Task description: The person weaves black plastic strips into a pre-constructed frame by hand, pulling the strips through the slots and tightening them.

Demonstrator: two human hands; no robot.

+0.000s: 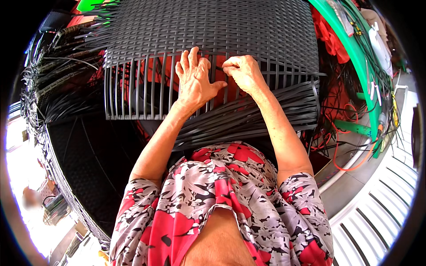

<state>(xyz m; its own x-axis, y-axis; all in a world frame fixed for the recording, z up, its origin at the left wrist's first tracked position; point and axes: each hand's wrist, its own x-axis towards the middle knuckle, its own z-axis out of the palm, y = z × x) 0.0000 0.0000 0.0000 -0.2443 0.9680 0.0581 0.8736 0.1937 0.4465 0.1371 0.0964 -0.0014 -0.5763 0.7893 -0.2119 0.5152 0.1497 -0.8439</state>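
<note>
A dark grey woven panel of flat plastic strips (208, 26) stretches out in front of me, with bare upright strips (116, 91) along its near side. My left hand (194, 84) lies over these strips, fingers spread and fingertips at the edge of the weave, thumb pointing right. Just right of it, my right hand (245, 73) is closed in a pinch at the same edge; whatever is between its fingertips is hidden. Under my right forearm runs a bundle of loose dark strips (222, 122), slanting across the near side of the panel.
Frayed strip ends and woven pieces (62, 75) crowd the left, above a large black woven piece (88, 164). At the right stand a curved green frame (364, 66), an orange cable (338, 153) and a white slatted seat (372, 221). Red material (333, 40) shows behind the panel.
</note>
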